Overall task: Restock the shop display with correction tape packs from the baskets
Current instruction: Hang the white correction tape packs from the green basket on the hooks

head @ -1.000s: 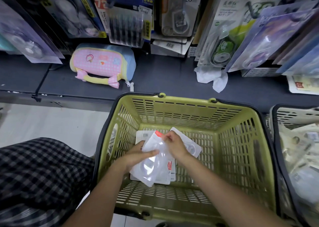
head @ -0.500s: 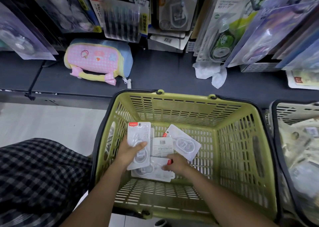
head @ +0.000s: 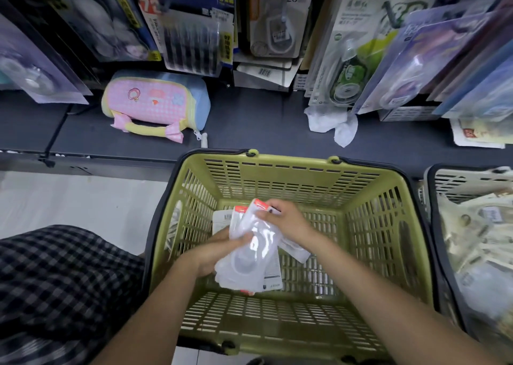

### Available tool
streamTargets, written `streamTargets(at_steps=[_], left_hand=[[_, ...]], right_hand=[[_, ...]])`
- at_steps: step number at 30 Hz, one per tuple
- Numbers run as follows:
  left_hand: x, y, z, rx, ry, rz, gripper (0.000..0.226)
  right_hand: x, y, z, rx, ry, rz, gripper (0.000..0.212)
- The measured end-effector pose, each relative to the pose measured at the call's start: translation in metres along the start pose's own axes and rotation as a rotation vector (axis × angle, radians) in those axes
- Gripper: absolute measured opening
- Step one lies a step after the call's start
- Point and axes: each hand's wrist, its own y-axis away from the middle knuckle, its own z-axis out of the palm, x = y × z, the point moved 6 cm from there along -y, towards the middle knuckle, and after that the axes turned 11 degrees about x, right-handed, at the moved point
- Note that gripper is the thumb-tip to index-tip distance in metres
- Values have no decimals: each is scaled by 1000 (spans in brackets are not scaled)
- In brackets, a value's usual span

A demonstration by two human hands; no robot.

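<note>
Low in the middle of the frame, over the green basket, both hands grasp a stack of correction tape packs. Left hand clasps the stack's lower left side; right hand pinches its red-tipped top. At right edge, a white basket holds more packs.

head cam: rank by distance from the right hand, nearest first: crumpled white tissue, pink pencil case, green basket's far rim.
From the right hand:
1. Green basket's far rim, straight ahead.
2. Crumpled white tissue, on the shelf, ahead and slightly right.
3. Pink pencil case, on the shelf, far left.
</note>
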Motion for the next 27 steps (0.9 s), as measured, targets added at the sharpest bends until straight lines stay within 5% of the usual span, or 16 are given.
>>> streamTargets(at_steps=[5, 7, 10, 15, 21, 25, 27], left_hand=[[-14, 1, -24, 315, 28, 41, 57], [-21, 3, -39, 457, 119, 31, 56], [-23, 0, -42, 467, 82, 55, 63], [-33, -3, -42, 469, 102, 35, 69], [-33, -4, -42, 466, 172, 45, 56], [-18, -1, -44, 463, 199, 105, 53], [-2, 3, -43, 458, 182, 171, 50]], right_hand=[[29, -5, 16, 224, -17, 8, 17], [59, 9, 23, 60, 261, -4, 38], [111, 38, 34, -286, 700, -128, 76], [130, 48, 37, -336, 1144, -463, 105], [118, 48, 34, -355, 1311, -690, 87], [66, 54, 9, -56, 988, -998, 54], [38, 47, -16, 103, 737, -915, 35]])
